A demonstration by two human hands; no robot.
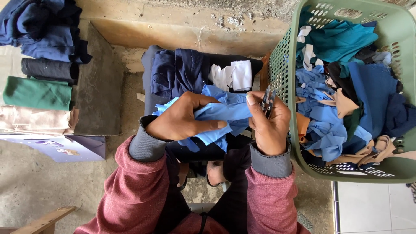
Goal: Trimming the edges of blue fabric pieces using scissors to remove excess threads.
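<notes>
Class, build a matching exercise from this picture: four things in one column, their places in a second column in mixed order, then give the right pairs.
Things:
1. light blue cloth
2. green laundry basket
3. folded green cloth
4. small metal snips

Places:
A. in the stack at the far left
B. in the right hand
C. gripped by the left hand
D. at the right, full of fabric scraps

Pairs: 1-C, 2-D, 3-A, 4-B

Light blue cloth (225,113), green basket (284,65) (blue, teal, tan scraps (342,104)), maroon sleeves (134,190)
</notes>
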